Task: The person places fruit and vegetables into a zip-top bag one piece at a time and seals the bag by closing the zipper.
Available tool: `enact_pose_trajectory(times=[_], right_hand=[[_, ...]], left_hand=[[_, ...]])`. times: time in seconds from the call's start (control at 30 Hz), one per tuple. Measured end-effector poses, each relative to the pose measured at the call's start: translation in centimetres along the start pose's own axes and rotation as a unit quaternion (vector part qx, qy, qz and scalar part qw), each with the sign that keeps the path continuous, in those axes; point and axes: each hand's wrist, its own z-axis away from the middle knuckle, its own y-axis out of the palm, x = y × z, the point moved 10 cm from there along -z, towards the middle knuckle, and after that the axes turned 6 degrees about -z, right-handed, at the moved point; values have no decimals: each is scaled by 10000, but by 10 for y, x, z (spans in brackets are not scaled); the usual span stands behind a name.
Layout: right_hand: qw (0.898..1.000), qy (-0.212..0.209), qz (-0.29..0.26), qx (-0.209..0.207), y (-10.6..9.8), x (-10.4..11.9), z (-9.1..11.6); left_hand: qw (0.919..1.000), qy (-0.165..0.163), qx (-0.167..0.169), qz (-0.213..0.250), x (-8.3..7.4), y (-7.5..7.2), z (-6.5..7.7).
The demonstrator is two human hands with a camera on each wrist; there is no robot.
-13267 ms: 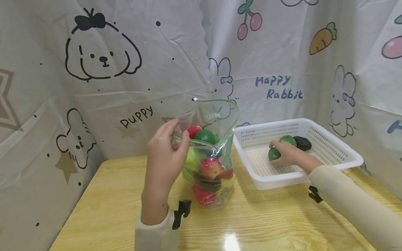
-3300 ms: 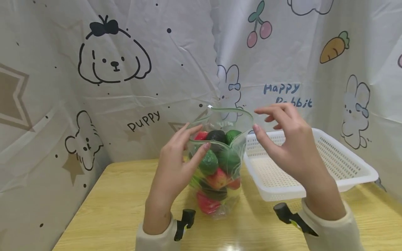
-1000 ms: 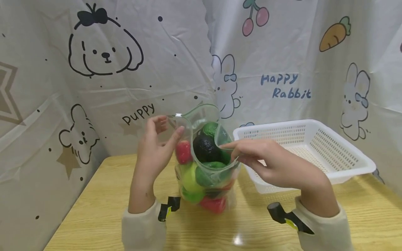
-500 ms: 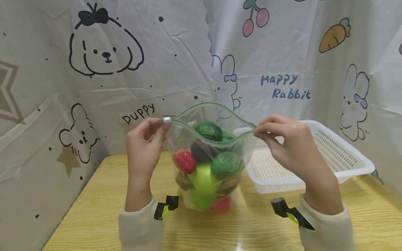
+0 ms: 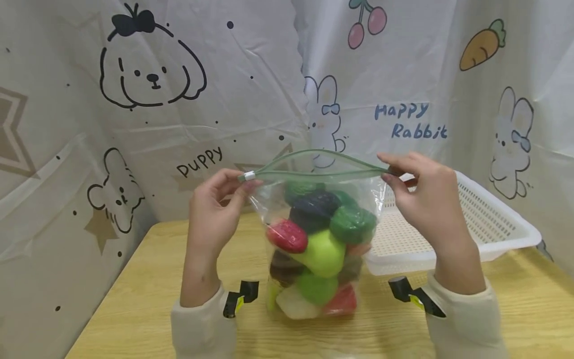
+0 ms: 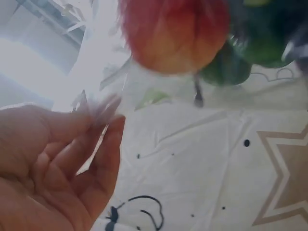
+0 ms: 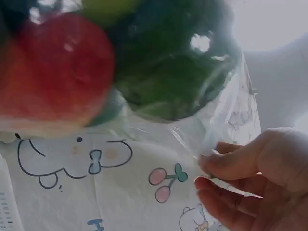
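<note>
A clear slider zip bag [image 5: 323, 174], full of fruit and vegetables, hangs upright between my hands in the head view. Its mouth, edged with green strips, bows apart in the middle. My left hand [image 5: 213, 209] pinches the left top corner, beside the white slider [image 5: 249, 175]. At the other corner, my right hand [image 5: 432, 204] pinches the strip's end between thumb and fingers. Inside show a red fruit [image 5: 288, 236], a dark avocado [image 5: 314, 209], a yellow-green pear [image 5: 325, 254] and several green pieces. Whether the bag's bottom touches the table cannot be told.
A white plastic basket [image 5: 506, 244] stands at the right, partly behind the bag and my right hand. The wooden table [image 5: 152, 289] lies below. A printed curtain [image 5: 251, 99] closes off the back and sides.
Early on, my right hand was at green produce in the basket; that produce is now gone from it. The bag has been turned and its mouth drawn wide and flatter between both hands.
</note>
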Motion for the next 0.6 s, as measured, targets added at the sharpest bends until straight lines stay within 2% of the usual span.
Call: enact_pose_trajectory(times=[0.13,0.2,0.27,0.33,0.43,0.53,0.6], right_hand=[[9981,449,169,395,-2,-8,4],[9978,544,191,328,-6,-5,5],[9988,465,158,76,-12,7,5],[9997,82,-61,-243,-18,31,5],[9934,-886,-589,-436,-16,78,11],[9819,-1707,-815,63,6,120,23],[9767,-1955,-730,498,24,135,30]], left_hand=[[9985,381,406,14,-18,6,4],[9969,527,581,60,-25,9,7],[9955,601,720,101,-31,11,10],[9939,654,876,142,-36,12,13],[9913,735,1079,142,-43,13,17],[9874,976,1246,-20,-52,16,21],[9831,1220,1355,-134,-58,18,24]])
